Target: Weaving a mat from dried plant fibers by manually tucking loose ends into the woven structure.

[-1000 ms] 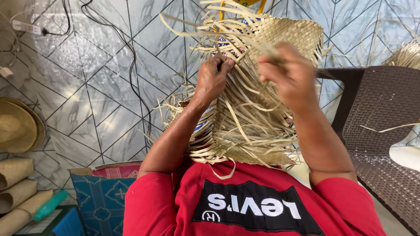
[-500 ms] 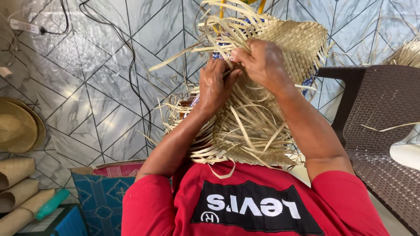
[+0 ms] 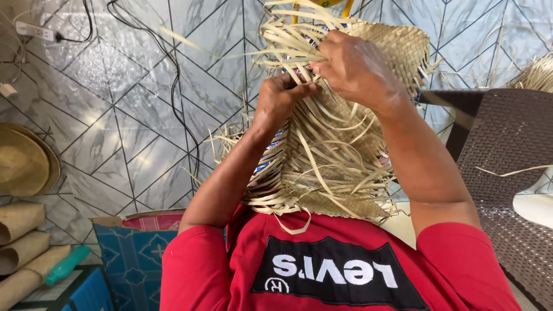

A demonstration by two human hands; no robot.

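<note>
A partly woven piece of pale straw (image 3: 340,167) rests on my lap and reaches away from me, with a tight woven panel at its far end (image 3: 397,49) and many loose strips hanging around it. My left hand (image 3: 279,101) is closed in a fist on a few loose strips at the middle of the piece. Just right of it, touching, my right hand (image 3: 357,69) pinches strips at the edge of the woven panel. My red shirt (image 3: 334,270) fills the bottom of the view.
A brown wicker chair (image 3: 510,173) stands at the right with a white object (image 3: 536,204) on it. At the left lie a woven hat (image 3: 23,161), rolled mats (image 3: 20,236), a green bottle (image 3: 66,265) and a blue patterned box (image 3: 132,253). A power strip (image 3: 34,30) and black cable lie on the tiles.
My right hand has moved left to meet my left hand, and both now work close together higher on the straw piece.
</note>
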